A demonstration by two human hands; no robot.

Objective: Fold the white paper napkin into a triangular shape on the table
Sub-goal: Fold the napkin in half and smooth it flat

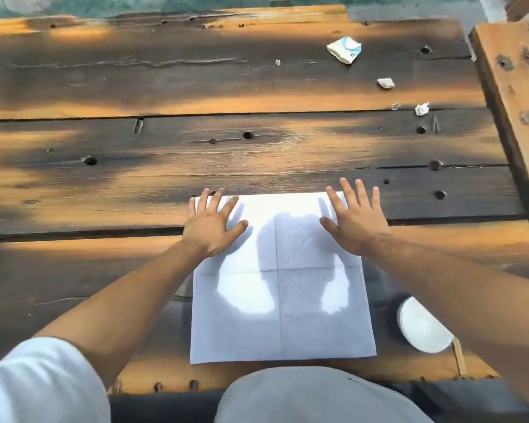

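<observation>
the paper napkin point(281, 279) lies flat and unfolded on the wooden table point(165, 141), near its front edge. the left hand point(209, 225) rests on the napkin's far left corner, the right hand point(356, 222) on its far right corner, fingers spread. a round disc point(422, 329) lies just right of the napkin. a crumpled wrapper point(344, 49) and two small paper scraps point(386, 83) point(422, 109) lie well behind, toward the far right.

Both hands, left point(209, 225) and right point(356, 219), lie flat, fingers spread, arms outstretched.

No legible text anywhere
</observation>
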